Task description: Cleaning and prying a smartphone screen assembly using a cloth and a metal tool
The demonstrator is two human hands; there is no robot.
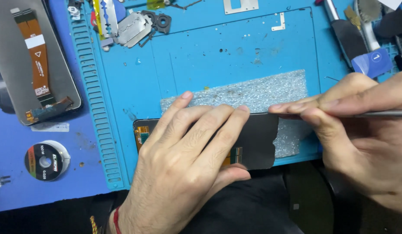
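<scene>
Left hand [188,156]: spread flat, palm down, fingers extended, pressing on a dark phone screen panel [259,141] that lies at the near edge of a blue work mat [201,60]; a red thread shows at the wrist. Panel: dark rectangular sheet, an orange flex connector at its left end, its right part resting on a strip of bubble wrap [257,91] laid across the mat. Right hand [361,130]: fingers closed in a pinch around a thin metal tool [383,113], the fingertips touching the far right edge of the panel; the tool's tip is hidden behind the fingers. Far left, off the mat: a second screen assembly [32,56], face down, with an orange ribbon cable along its back. Near left: a spool of fine wire [47,160] on the blue bench surface. Far edge of mat: razor blades [123,26], small black camera rings [159,21], a metal bracket [240,5]. Far right: a blue-handled scraper [361,47] and a brush [367,17].
</scene>
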